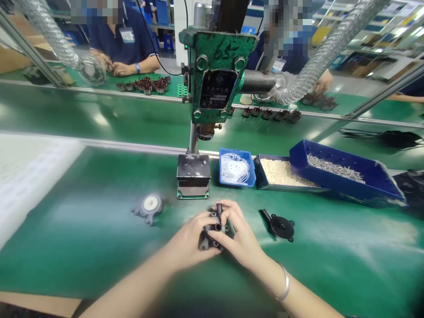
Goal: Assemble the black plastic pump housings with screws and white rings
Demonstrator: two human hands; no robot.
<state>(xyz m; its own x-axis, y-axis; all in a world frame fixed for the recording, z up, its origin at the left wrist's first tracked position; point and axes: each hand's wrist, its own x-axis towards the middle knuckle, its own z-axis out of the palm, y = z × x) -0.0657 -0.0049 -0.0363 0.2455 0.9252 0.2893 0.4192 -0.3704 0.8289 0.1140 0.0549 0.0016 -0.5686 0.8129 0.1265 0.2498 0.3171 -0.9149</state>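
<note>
Both my hands close around one dark grey plastic pump housing (214, 228) with short tube ports, held just above the green bench near its front middle. My left hand (189, 240) grips its left side. My right hand (237, 236) wraps the right side, fingers curled over the top port. A black round cover with a spout (281, 226) lies on the bench right of my hands. A grey housing with a white disc in it (149, 206) lies to the left.
A green press (217, 75) on a block base (193, 176) stands right behind my hands. Blue bins hold white rings (236, 169), white pellets (281, 172) and metal pins (334, 168). White foam sheet (29, 172) lies at left. Two people work across the conveyor.
</note>
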